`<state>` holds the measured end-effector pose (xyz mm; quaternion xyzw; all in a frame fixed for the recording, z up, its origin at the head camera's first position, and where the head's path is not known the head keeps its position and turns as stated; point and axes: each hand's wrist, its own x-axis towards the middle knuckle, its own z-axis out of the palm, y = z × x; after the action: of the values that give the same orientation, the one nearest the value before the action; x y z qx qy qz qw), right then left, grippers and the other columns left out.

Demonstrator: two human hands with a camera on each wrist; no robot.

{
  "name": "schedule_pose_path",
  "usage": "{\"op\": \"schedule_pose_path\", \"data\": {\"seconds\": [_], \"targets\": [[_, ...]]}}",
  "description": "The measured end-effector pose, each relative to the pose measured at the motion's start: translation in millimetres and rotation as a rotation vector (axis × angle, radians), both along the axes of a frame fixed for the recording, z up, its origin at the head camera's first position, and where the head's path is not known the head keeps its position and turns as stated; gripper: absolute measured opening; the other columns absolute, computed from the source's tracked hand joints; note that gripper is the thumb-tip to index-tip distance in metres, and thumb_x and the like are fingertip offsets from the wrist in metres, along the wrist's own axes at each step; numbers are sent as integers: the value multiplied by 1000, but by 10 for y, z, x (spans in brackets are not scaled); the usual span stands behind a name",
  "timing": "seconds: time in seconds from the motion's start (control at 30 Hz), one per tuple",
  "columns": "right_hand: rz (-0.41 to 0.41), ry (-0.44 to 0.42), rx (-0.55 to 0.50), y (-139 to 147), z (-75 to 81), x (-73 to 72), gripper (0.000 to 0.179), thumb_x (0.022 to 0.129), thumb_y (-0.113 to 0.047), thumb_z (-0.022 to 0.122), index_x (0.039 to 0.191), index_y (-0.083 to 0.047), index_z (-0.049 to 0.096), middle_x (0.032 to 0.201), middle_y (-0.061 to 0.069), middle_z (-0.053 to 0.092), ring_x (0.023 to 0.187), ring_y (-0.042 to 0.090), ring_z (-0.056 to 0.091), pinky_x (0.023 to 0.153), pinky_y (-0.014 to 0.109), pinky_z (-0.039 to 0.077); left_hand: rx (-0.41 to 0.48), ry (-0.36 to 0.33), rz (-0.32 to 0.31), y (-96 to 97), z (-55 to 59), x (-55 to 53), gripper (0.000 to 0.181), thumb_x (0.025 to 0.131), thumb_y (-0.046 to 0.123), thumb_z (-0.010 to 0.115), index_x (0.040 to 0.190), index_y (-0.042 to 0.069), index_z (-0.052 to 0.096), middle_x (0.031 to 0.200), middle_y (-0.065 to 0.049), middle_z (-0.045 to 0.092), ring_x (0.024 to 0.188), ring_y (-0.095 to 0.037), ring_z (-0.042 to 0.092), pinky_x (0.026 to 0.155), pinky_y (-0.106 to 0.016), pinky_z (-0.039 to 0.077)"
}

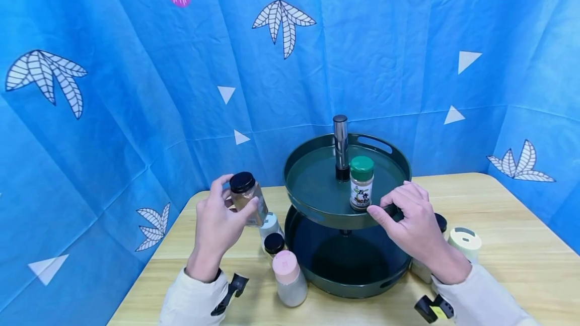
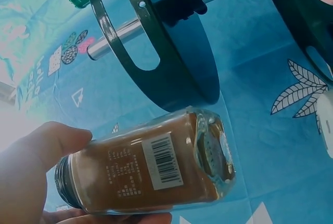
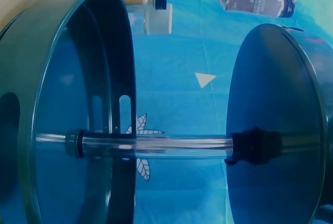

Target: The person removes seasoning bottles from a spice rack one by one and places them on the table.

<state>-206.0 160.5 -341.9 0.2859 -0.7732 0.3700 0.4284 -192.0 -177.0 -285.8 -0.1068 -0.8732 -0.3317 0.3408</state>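
Observation:
My left hand [image 1: 222,233] grips a glass spice jar [image 1: 251,206] of brown powder, raised left of a dark green two-tier tray stand [image 1: 312,180]. In the left wrist view the jar [image 2: 130,169] lies tilted sideways, its black lid towards the palm and a barcode showing. On the upper tier, close to the front rim, a green-capped spice jar [image 1: 361,185] stands upright. Beside it, my right hand [image 1: 412,223] holds the upper tier's rim between thumb and curled fingers, the thumb tip near the jar's base. The right wrist view does not show this hand.
Left of the stand are a pink-capped bottle [image 1: 290,280], a black-lidded jar [image 1: 274,244] and a white-capped container [image 1: 270,224]. Behind my right forearm stand a pale-yellow-lidded container [image 1: 465,240] and a black-lidded one [image 1: 441,222]. A blue patterned cloth [image 1: 376,64] hangs behind the wooden table [image 1: 521,265].

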Motion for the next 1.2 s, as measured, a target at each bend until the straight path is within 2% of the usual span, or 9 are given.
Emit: {"op": "schedule_pose_path", "data": {"seconds": [0.37, 0.87, 1.2], "targets": [[-3, 8, 4, 6, 9, 0, 50, 93, -57, 53, 73, -11, 60, 74, -3, 60, 82, 20, 50, 97, 63, 31, 10, -72, 41, -41, -68, -7, 60, 77, 14, 79, 126, -5, 50, 104, -25, 68, 88, -39, 69, 73, -49, 57], [3, 18, -1, -6, -6, -7, 50, 94, -56, 53, 72, -11, 60, 74, -3, 59, 82, 21, 49, 93, 58, 32, -8, -179, 95, -109, -186, -4, 61, 78, 17, 77, 128, -5, 48, 111, -29, 65, 92, -41, 68, 75, -52, 56], [3, 20, -4, 1, -7, -6, 49, 93, -56, 54, 72, -12, 60, 74, -2, 60, 82, 21, 50, 95, 61, 31, -9, -205, 117, -144, -225, -35, 56, 78, 18, 75, 124, -3, 49, 109, -30, 65, 91, -39, 68, 73, -51, 57]]}}
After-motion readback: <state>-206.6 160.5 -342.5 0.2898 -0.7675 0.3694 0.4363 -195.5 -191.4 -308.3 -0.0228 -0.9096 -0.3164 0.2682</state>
